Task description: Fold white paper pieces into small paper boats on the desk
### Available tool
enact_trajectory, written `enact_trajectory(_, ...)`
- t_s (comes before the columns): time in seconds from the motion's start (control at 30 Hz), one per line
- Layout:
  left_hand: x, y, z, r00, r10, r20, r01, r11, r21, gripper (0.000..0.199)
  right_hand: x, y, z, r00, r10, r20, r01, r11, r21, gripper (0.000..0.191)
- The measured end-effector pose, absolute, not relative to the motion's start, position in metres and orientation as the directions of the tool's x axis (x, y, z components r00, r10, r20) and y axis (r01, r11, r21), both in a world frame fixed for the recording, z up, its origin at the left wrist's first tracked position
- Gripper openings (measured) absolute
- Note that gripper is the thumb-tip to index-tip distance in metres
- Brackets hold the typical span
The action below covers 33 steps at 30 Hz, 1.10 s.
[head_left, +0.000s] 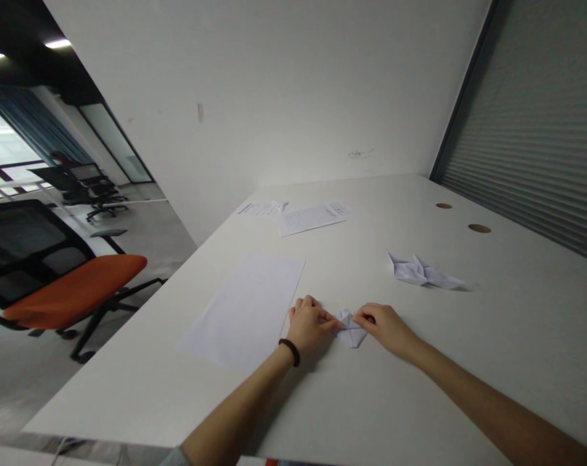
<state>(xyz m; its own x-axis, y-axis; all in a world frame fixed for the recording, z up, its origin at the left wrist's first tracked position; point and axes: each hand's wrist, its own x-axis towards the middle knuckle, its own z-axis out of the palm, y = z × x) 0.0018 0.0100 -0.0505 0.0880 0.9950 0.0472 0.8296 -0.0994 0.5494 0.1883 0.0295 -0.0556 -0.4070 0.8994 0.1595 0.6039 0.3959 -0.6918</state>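
Note:
My left hand, with a black wristband, and my right hand pinch opposite ends of a small folded white paper on a white table. The fingertips of both hands press on its folds. Beyond my right hand lies a larger folded paper shape, untouched. A flat blank white sheet lies just left of my left hand, its edge close to that hand.
Two printed sheets lie at the table's far end. Two round holes sit near a ribbed grey shutter. Past the table's left edge stands an orange office chair, with a seated person farther away.

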Motion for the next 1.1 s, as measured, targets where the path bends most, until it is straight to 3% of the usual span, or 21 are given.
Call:
enact_trajectory(0.13, 0.002, 0.008, -0.048, 0.034, 0.999, 0.032, 0.844, -0.046, 0.534, 0.023, 0.188, 0.035, -0.054, -0.367, 0.93, 0.031, 0.573, 0.252, -0.78, 0.006)
enact_trajectory(0.3, 0.002, 0.011, -0.044, -0.002, 1.0, -0.029, 0.874, 0.015, 0.486, 0.029, 0.187, 0.038, -0.053, -0.378, 0.926, -0.02, 0.629, 0.24, -0.74, 0.008)
enact_trajectory(0.63, 0.005, 0.027, -0.036, 0.123, 0.981, -0.149, 0.922, -0.057, 0.384, 0.024, 0.18, 0.046, -0.033, -0.438, 0.892, -0.116, 0.789, 0.319, -0.526, 0.009)
enact_trajectory(0.9, -0.001, 0.029, -0.042, 0.205, 0.974, -0.097, 0.907, -0.152, 0.392, 0.034, 0.183, 0.045, -0.03, -0.385, 0.92, -0.079, 0.888, 0.345, -0.304, 0.018)
enact_trajectory(1.1, 0.004, 0.025, -0.04, 0.25, 0.964, -0.086, 0.889, -0.194, 0.415, 0.02, 0.186, 0.04, -0.041, -0.451, 0.892, -0.001, 0.853, 0.431, -0.296, 0.013)
